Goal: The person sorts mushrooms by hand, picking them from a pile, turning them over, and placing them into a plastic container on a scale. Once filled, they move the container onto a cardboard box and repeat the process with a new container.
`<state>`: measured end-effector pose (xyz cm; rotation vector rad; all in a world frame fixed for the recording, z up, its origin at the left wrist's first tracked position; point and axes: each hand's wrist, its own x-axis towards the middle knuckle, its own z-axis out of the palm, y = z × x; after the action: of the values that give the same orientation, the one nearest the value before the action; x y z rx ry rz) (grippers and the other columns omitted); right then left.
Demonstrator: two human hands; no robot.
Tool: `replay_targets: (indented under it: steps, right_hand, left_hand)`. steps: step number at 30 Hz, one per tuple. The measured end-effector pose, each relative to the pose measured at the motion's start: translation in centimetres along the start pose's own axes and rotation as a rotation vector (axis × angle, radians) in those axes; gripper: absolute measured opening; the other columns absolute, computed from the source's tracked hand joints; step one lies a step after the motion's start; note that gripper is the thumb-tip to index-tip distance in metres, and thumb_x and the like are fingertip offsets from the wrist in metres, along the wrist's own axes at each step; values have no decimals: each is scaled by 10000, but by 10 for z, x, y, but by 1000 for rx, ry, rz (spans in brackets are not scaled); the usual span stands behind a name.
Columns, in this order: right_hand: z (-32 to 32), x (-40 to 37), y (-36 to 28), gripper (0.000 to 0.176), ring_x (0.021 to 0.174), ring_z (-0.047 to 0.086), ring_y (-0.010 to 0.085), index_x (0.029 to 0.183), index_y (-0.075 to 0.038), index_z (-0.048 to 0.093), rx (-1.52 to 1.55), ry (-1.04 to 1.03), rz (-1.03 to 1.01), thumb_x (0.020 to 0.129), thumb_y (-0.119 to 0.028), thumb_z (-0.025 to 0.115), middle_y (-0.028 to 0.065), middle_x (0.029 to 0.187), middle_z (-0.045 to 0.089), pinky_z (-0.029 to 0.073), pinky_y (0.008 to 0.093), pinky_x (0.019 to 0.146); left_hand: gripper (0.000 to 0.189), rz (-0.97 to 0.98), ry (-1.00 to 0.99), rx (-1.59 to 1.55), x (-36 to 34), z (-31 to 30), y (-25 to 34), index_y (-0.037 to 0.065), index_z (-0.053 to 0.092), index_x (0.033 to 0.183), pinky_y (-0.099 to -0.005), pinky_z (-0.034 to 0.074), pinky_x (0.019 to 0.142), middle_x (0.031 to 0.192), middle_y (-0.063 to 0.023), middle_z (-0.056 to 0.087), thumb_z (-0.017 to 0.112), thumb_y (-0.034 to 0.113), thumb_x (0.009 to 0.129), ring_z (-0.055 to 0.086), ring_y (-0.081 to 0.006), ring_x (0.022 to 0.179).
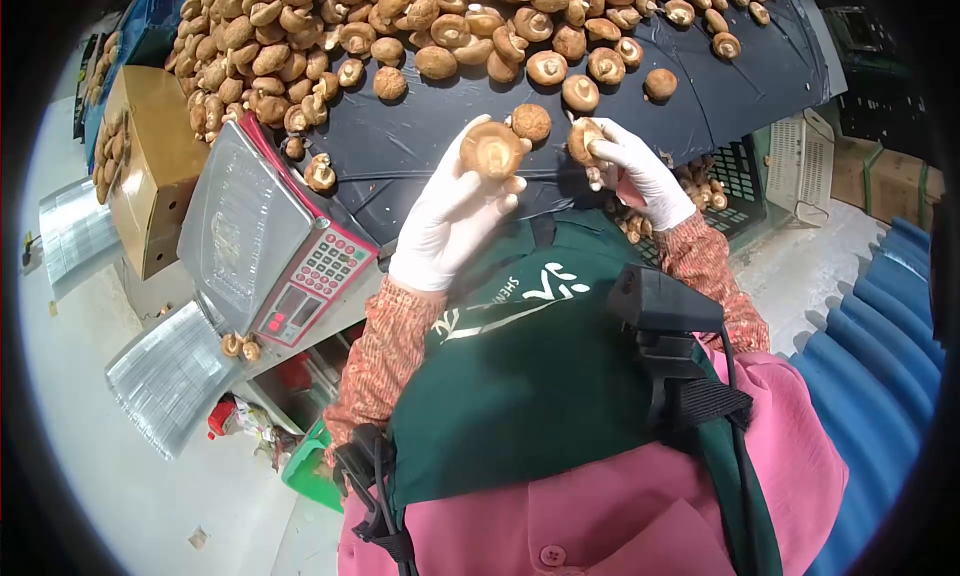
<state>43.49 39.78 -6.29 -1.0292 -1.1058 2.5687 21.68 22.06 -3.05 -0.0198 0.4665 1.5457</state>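
Observation:
White gloves cover both of my hands. My left hand (440,221) has its fingers round a brown mushroom (491,150), its pale underside facing up. To the right, my right hand (640,171) pinches a smaller mushroom (584,141) between thumb and fingers. Another mushroom (531,123), cap up, lies just beyond my left hand on the dark covered table (400,141). A large heap of mushrooms (270,51) covers the far side of the table, with several loose ones in front of it.
A red-edged scale (310,276) stands at the left, near a cardboard box (155,166) with mushrooms. A dark green crate (735,181) with mushrooms sits beneath the table's right side. Blue corrugated sheeting (870,326) lies right; a green bin (315,471) is lower left.

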Motion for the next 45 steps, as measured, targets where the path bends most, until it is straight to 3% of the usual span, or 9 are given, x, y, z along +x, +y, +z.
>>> replay_targets:
  steps: [8, 9, 20, 27, 32, 34, 39, 42, 45]
  right_hand:
    - [29, -6, -11, 520, 1246, 574, 401, 1405, -30, 453, 478, -115, -87, 972, -250, 640, 216, 1359, 545, 508, 504, 1046]
    - [33, -8, -16, 501, 1295, 542, 307, 1390, 17, 456, 445, -127, -113, 963, -168, 642, 184, 1350, 558, 467, 472, 1092]
    - [54, -15, -22, 635, 1282, 513, 206, 1360, 27, 486, -125, -72, -399, 809, -86, 780, 120, 1355, 535, 395, 352, 1115]
    - [-12, -83, -63, 490, 1057, 636, 364, 1253, -67, 589, -1754, 30, -81, 799, -160, 746, 157, 1120, 647, 527, 398, 901]
    - [29, -21, -30, 521, 1072, 641, 334, 1308, -95, 562, -1291, 162, -532, 828, -212, 728, 145, 1218, 622, 532, 403, 899]
    - [46, 20, -2, 590, 1071, 638, 326, 1353, -91, 527, -1460, 281, -624, 820, -247, 725, 155, 1229, 598, 525, 398, 923]
    - [37, 58, 27, 610, 1121, 620, 310, 1358, -56, 527, -1258, 235, -574, 814, -240, 734, 164, 1215, 604, 502, 375, 972]
    - [45, 41, 1, 682, 1250, 564, 203, 1424, 37, 463, -6, -124, -113, 875, -259, 739, 148, 1343, 588, 441, 362, 1078]
    - [51, 31, -10, 749, 1313, 518, 362, 1472, 86, 348, 303, -327, -117, 875, -178, 716, 239, 1426, 497, 405, 463, 1148]
  left_hand:
    - [675, 14, 81, -31, -1, 9, -1, 69, 345, 1489, -455, 532, 988, 1419, -231, 467, 691, 90, 910, 594, -381, 1189]
    - [668, 20, 98, 43, 0, 8, -2, 60, 353, 1482, -445, 530, 986, 1407, -222, 474, 695, 95, 909, 597, -371, 1184]
    - [629, 108, 153, 701, -5, 21, -2, 7, 440, 1444, -321, 511, 940, 1394, -115, 505, 717, 89, 886, 584, -192, 1171]
    - [572, 6, 220, 755, -18, 11, 7, -10, 484, 1403, -313, 526, 905, 1270, -117, 593, 708, 157, 904, 631, -182, 1061]
    - [542, 17, 242, 701, -17, 1, -1, -12, 507, 1379, -311, 512, 898, 1232, -127, 613, 697, 222, 928, 633, -180, 1050]
    - [534, -27, 243, 728, -19, 9, 3, -12, 508, 1378, -319, 512, 912, 1237, -123, 610, 691, 219, 933, 631, -185, 1065]
    - [547, 8, 257, 750, -28, 13, 9, -8, 497, 1396, -339, 488, 970, 1276, -112, 590, 685, 212, 932, 607, -191, 1115]
    - [559, 43, 283, 656, -34, 13, 14, -9, 486, 1407, -366, 473, 998, 1331, -116, 557, 680, 211, 931, 585, -193, 1154]
    - [574, 74, 234, 548, -36, 4, 17, -7, 462, 1428, -397, 465, 1021, 1379, -131, 527, 667, 204, 935, 574, -215, 1189]
